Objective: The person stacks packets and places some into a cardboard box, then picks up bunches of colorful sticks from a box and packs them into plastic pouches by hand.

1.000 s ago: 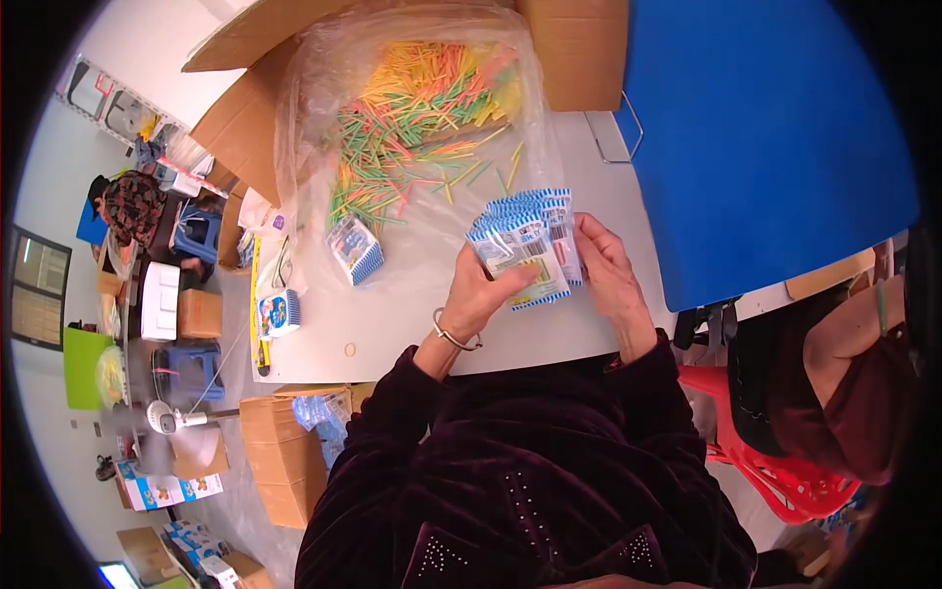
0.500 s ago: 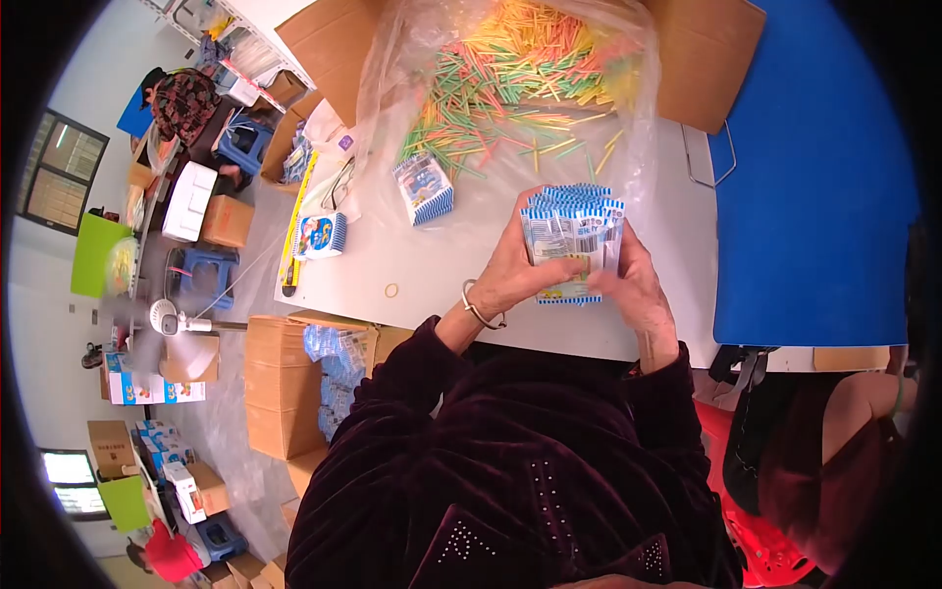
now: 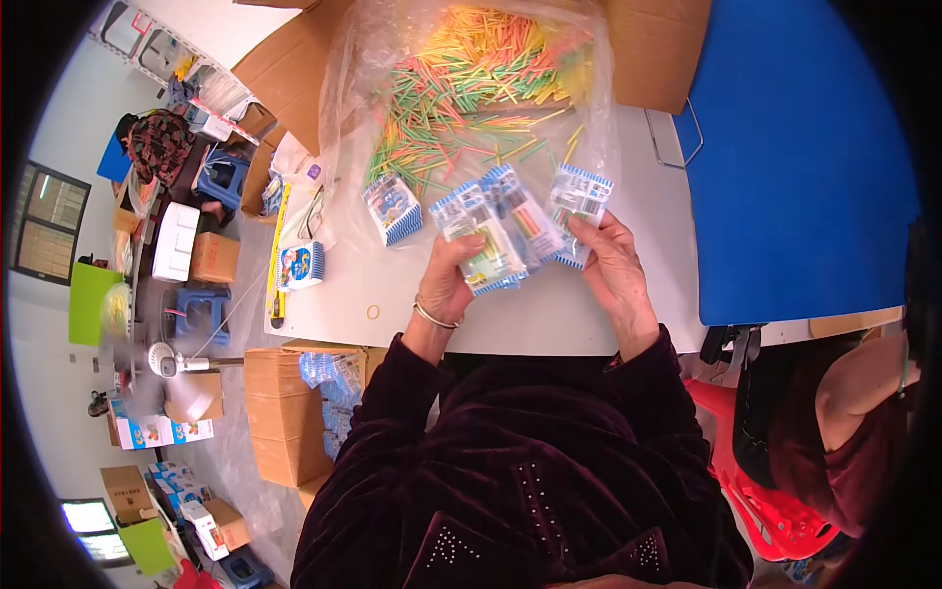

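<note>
The flat blue-and-white plastic packets are now parted between my hands instead of gathered in one stack. In my left hand (image 3: 449, 278) I pinch a fanned group of packets (image 3: 488, 247), my thumb laid across the front and my fingers behind. Their printed faces overlap and lean apart, and one packet shows pink and yellow sticks. My right hand (image 3: 618, 275) pinches a blue-edged, clear-fronted packet (image 3: 581, 204) near its side, thumb in front; I cannot tell whether another lies behind it. Its lower edge comes close to the fan, and I cannot tell whether they touch.

To my judgement, this split lets me handle the right-hand packet apart from the others, while the loose fan needs steady thumb pressure or its packets could slide.

All of them are above the near part of the pale, smooth tabletop (image 3: 510, 332). Beyond lie thin yellow, pink and green sticks (image 3: 491, 64) on clear, crinkled plastic sheeting (image 3: 343, 108). A blue-and-white striped carton (image 3: 392, 209) sits left of the fan, and a thin yellowish ring (image 3: 373, 312) lies nearer me.
</note>
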A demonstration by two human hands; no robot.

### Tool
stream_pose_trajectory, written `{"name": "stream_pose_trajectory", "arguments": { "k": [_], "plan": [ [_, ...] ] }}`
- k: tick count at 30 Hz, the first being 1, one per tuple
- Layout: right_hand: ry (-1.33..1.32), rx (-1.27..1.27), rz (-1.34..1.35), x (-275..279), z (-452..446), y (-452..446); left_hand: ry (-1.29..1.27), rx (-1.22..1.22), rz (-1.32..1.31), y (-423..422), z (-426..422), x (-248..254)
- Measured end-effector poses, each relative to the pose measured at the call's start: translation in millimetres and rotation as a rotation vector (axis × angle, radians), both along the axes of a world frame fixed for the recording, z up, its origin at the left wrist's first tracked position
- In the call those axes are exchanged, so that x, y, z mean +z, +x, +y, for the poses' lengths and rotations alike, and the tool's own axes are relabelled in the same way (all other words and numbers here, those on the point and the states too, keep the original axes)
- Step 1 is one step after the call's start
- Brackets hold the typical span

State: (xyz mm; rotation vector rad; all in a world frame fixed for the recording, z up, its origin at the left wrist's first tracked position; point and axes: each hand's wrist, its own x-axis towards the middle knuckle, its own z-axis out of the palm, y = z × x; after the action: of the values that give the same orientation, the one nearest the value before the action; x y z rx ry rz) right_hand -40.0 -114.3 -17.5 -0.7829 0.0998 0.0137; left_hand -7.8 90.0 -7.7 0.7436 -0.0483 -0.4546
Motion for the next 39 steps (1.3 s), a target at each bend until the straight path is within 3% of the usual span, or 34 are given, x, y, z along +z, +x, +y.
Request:
{"name": "stream_pose_trajectory", "arguments": {
  "k": [4,10,16,19,27,34,39],
  "plan": [
    [-0.015,-0.024,0.022,4.5,-5.1,-0.3,-0.149,0.054,0.062,3.0,20.4,-10.6],
    [-0.136,0.036,0.027,0.1,-2.9,-0.2,-0.128,0.132,-0.022,-9.6,46.8,3.3],
    [-0.226,0.106,-0.02,-3.4,0.3,-2.9,0.118,0.327,-0.135,-37.5,107.1,10.6],
    [-0.291,0.139,-0.02,-11.4,0.4,-2.6,0.123,0.454,-0.136,-65.4,143.2,21.4],
    [-0.332,0.219,0.002,-16.5,-1.1,-2.5,0.52,0.953,-0.092,-156.9,254.2,25.3],
    [-0.277,0.2,0.045,-33.0,-7.5,2.0,0.673,1.01,0.104,-221.5,316.6,-76.5],
    [-0.238,0.195,0.068,-37.0,-11.4,4.7,0.608,1.049,0.262,-240.7,318.5,-140.1]
  ]
}}
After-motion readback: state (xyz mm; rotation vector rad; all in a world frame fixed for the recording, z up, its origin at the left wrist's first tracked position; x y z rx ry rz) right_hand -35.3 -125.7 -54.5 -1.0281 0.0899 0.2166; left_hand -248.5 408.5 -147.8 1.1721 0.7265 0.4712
